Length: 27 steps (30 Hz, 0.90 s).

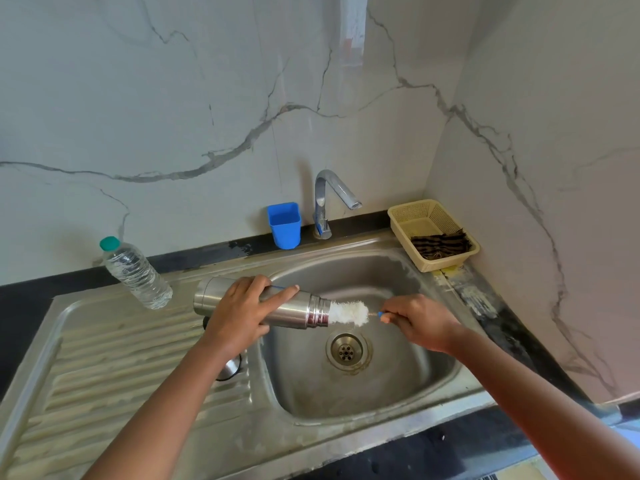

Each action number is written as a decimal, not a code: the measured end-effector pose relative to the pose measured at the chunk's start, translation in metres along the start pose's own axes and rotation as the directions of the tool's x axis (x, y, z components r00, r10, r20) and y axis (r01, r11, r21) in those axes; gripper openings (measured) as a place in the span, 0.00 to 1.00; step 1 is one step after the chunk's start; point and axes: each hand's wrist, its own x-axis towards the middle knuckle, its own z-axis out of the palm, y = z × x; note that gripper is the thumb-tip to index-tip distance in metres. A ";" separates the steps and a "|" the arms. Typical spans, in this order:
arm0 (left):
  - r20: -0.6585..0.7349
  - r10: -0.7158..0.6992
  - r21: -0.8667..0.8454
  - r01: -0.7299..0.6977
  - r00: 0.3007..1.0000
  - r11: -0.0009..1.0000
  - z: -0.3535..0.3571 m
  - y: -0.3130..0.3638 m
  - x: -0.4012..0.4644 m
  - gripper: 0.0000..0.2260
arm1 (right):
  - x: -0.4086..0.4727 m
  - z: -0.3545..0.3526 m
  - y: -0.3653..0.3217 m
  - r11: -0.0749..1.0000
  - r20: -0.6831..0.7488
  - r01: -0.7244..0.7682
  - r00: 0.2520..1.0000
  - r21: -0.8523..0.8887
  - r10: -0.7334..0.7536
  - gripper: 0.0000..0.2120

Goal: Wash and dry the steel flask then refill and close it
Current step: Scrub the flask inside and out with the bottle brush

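The steel flask lies almost level over the sink's left rim, its open threaded mouth pointing right. My left hand grips its body from above. A white bottle brush has its bristle head at the mouth, partly inside the flask. My right hand pinches the brush's thin handle just to the right. What looks like the flask's steel cap lies on the drainboard, half hidden under my left forearm.
The steel sink basin has a drain at its middle, and the tap stands behind it. A clear water bottle stands on the drainboard. Behind are a blue cup and a yellow basket holding a dark cloth.
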 end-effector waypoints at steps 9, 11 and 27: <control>0.056 -0.020 0.027 0.018 0.998 0.999 -0.015 -0.034 0.000 0.49 | -0.001 -0.013 -0.003 0.941 0.314 -0.263 0.930 0.211 0.189 0.13; 0.064 -0.031 0.021 0.030 0.997 0.999 -0.013 -0.032 -0.001 0.50 | -0.001 -0.014 0.003 0.994 0.078 -0.101 0.992 -0.034 0.103 0.10; 0.065 -0.050 -0.049 0.053 0.997 0.997 -0.009 -0.033 0.015 0.50 | -0.018 -0.017 0.031 0.923 -0.206 0.068 0.966 -0.379 -0.156 0.15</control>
